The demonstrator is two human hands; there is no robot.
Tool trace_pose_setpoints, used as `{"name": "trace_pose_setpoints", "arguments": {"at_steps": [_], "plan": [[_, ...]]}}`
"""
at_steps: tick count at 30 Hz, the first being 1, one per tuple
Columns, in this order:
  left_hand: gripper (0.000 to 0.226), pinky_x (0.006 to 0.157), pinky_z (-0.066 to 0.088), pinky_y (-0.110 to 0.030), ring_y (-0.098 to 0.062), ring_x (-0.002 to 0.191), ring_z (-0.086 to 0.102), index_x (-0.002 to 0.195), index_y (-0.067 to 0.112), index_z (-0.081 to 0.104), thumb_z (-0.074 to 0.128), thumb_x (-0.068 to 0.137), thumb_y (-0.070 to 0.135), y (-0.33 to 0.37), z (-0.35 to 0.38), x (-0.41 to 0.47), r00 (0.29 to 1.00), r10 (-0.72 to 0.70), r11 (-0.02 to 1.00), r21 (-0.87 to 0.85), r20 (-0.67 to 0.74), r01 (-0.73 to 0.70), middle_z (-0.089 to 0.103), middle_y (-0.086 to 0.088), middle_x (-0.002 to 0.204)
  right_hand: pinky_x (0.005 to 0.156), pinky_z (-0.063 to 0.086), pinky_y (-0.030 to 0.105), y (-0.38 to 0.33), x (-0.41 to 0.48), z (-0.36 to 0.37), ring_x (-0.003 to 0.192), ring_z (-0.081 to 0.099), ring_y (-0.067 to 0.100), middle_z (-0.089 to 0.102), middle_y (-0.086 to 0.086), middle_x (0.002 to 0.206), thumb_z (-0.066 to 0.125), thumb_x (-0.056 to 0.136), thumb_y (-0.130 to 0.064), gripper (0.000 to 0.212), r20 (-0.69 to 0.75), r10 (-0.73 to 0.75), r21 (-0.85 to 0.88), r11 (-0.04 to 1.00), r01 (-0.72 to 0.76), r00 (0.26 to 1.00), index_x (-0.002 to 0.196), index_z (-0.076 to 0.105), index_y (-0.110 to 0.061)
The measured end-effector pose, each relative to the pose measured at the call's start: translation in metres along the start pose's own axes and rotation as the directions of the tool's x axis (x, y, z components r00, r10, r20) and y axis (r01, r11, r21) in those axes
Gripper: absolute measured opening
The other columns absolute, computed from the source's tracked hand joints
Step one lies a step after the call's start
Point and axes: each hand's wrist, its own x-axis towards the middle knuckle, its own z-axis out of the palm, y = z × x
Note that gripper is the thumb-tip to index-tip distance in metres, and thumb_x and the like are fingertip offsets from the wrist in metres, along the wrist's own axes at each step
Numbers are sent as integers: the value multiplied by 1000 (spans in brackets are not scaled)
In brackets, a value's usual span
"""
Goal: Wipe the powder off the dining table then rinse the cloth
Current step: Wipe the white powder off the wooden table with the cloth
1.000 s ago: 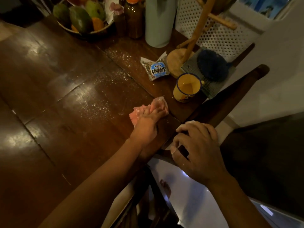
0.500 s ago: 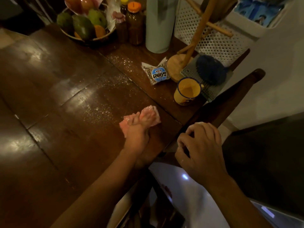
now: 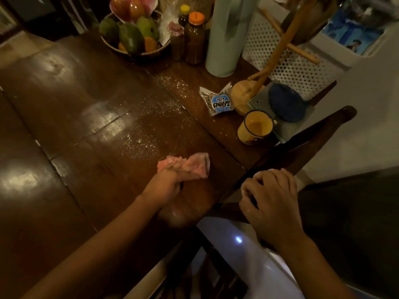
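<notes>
A bunched pink cloth [image 3: 190,164] lies on the dark wooden dining table [image 3: 64,130], near its right edge. My left hand [image 3: 166,184] grips the cloth's near side and holds it against the tabletop. White powder [image 3: 146,130] is scattered in a band just beyond the cloth, running up toward the bottles. My right hand [image 3: 272,197] has its fingers curled over the top rail of a dark wooden chair [image 3: 306,139] beside the table.
A yellow enamel mug [image 3: 254,128], a snack packet [image 3: 219,101], a blue brush [image 3: 286,102] on a grey mat and a wooden stand base [image 3: 240,97] crowd the right edge. Behind stand a pale cylinder [image 3: 228,33], two bottles [image 3: 194,37] and a fruit basket [image 3: 133,33].
My left hand has drawn the cloth toward me and to the left, away from the mug. The right hand has stayed on the chair rail.
</notes>
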Motion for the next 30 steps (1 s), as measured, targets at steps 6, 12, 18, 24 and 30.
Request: {"name": "trace_pose_setpoints", "arguments": {"at_steps": [6,12,18,24,30], "plan": [[96,120,2,-50,-31,150,3,154,40,13,44,81,-15,30,20,91,962,-258,962,71,-86,264,-5,3,164,108,31,49,-1,3,1,95,39,9,48,-6,87,44,81,-39,22,-35,6,55,998,-4,999,73,58,-24],[77,119,2,-53,-38,149,4,155,26,16,41,89,-5,48,22,164,961,-271,954,117,-56,276,10,-8,164,110,28,48,0,3,3,93,42,14,45,-7,85,44,79,-39,19,-30,18,75,997,-16,999,70,55,-25],[69,117,12,-52,-37,143,21,147,30,40,45,86,-3,55,23,151,994,-87,961,269,60,68,28,-1,159,112,25,48,6,1,6,98,45,19,50,-7,89,49,79,-37,14,-32,-3,90,996,5,999,72,56,-28],[30,110,28,-45,-33,128,41,87,23,55,49,76,-4,44,9,116,974,-15,995,95,226,-7,53,-16,128,108,26,48,7,3,5,99,47,20,52,-9,89,50,73,-40,11,25,-10,119,993,7,1000,73,54,-30],[28,117,18,-49,-22,137,38,75,33,43,46,77,5,43,-3,80,986,42,992,113,158,-60,65,-5,116,99,29,43,10,9,-5,91,48,19,51,-10,83,48,74,-48,14,152,-44,83,996,32,987,70,51,-34]]}}
